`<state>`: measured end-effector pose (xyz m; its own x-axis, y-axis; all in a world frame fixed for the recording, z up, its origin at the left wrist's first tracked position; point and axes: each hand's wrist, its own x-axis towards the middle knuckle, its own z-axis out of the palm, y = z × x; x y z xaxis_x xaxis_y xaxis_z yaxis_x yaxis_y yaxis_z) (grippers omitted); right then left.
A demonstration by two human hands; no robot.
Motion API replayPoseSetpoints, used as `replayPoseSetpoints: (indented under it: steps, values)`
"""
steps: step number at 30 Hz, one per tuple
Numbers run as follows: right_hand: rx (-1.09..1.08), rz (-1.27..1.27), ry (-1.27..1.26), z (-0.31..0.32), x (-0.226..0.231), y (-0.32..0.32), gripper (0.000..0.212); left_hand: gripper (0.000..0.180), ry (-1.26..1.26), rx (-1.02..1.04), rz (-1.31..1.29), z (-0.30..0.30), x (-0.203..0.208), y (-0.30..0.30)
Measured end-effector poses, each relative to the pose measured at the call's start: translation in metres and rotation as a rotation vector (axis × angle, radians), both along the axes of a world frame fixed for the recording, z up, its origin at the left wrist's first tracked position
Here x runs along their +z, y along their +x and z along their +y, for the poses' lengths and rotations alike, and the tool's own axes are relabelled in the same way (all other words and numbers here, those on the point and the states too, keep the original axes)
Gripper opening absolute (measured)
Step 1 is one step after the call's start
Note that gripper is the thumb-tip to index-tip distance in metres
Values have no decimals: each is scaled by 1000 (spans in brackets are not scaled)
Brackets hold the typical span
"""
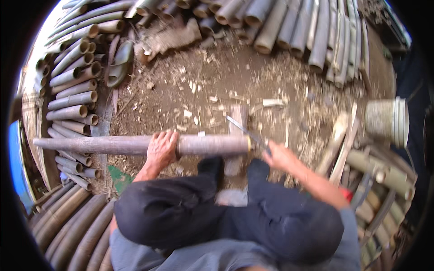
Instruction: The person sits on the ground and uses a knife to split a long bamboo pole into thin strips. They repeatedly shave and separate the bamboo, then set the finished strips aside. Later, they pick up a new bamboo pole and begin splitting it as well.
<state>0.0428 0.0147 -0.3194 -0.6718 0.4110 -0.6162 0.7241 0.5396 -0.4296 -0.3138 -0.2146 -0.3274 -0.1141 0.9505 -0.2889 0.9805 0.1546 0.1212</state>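
Note:
Across my lap, a little beyond my knees, lies a long bamboo pole (210, 145), thinner toward its left end. My left hand (162, 148) is wrapped over it, left of a node. The pole's right end, with a pale cut rim, rests on or just above a wooden block (238, 118) on the ground between my feet. My right hand (279, 157) grips a long knife (242, 128) by its handle, beside that cut end. Its blade slants up and left over the pole's far side. Whether the blade touches the bamboo, I cannot tell.
Cut bamboo tubes (74, 100) are stacked at left, with more poles (275, 27) along the far side. A dirty bucket (384, 119) stands at right above a heap of split bamboo (379, 174). A shoe (121, 63) lies far left. Chips litter the dirt floor (167, 90).

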Motion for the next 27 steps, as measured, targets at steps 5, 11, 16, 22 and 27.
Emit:
replayPoseSetpoints:
  steps: [5, 11, 16, 22, 27]
  values:
    - [-80, 58, 10, -15, 6, 27, 36, 71, -172, -17, -88, -9, 20, 1]
    - [-60, 268, 52, -17, 39, -9, 37, 66, -297, -8, -118, 12, 11, -23]
    - [-12, 766, 69, -27, 79, -38, 36, 64, -402, 23, -206, 16, 4, -22]
    - [85, 84, 119, -1, 16, -16, 30, 62, -457, 46, -169, 30, 10, -20]
    - [-14, 712, 28, -19, 68, -34, 38, 57, -316, 31, -190, 12, 4, -18]
